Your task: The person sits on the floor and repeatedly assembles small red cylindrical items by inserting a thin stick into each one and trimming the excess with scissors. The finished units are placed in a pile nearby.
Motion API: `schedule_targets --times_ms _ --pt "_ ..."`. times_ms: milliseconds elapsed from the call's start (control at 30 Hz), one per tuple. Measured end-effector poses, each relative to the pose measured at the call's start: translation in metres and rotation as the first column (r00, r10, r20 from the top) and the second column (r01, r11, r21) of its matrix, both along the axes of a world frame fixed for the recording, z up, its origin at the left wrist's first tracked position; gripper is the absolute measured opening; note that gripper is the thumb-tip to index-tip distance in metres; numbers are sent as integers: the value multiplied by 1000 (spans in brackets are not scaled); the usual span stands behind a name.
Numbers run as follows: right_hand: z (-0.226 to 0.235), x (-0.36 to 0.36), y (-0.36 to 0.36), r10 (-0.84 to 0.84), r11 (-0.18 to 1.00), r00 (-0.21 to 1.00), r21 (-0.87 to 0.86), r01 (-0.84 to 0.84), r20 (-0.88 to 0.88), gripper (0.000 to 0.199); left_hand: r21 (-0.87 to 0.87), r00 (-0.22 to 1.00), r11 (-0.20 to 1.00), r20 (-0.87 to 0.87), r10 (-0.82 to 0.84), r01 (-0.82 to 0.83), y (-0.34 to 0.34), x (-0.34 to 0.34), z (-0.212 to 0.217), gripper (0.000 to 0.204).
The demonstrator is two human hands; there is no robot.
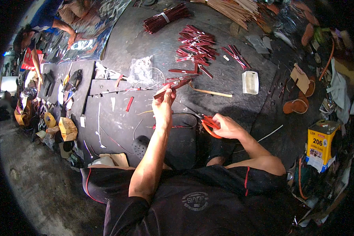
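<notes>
My left hand (163, 103) is raised over the dark work surface, its fingers pinching a few dark red strips (179, 83) that point up and to the right. Lower and to the right, my right hand (227, 126) grips scissors (209, 125) with orange handles. Their dark blades reach up and left, short of the strips. Beyond my left hand lies a loose pile of dark red strips (196, 45) with shiny metal bits on them. A smaller group of the same strips (236, 56) lies to its right.
A tied dark red bundle (167, 17) and tan sticks (232, 10) lie at the far side. A white tray (250, 82) stands right, near sandals (297, 105) and a yellow can (321, 142). At the far left another person's arm (37, 65) reaches over the table.
</notes>
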State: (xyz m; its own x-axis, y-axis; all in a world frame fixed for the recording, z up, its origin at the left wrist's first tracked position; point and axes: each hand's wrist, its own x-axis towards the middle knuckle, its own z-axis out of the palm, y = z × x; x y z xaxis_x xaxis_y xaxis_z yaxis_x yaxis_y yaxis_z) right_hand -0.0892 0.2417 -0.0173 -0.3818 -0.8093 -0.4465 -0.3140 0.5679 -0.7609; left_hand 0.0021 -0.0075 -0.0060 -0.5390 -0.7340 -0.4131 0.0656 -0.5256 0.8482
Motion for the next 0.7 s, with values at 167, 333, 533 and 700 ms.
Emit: schedule_targets --times_ms 167,333,533,700 --pt "19 0 -4 -130 979 767 -42 201 628 65 25 999 999 30 23 -24 0 1 -3 27" --pt "3 8 -16 -167 944 479 0 329 862 84 29 999 999 48 17 -19 7 -3 2 26" --pt "-17 6 -26 -230 894 487 -15 448 842 76 2 997 999 49 -51 51 10 -1 5 24" --pt "-4 3 -26 -264 911 624 -22 412 736 72 -77 995 994 76 -66 72 10 0 8 26"
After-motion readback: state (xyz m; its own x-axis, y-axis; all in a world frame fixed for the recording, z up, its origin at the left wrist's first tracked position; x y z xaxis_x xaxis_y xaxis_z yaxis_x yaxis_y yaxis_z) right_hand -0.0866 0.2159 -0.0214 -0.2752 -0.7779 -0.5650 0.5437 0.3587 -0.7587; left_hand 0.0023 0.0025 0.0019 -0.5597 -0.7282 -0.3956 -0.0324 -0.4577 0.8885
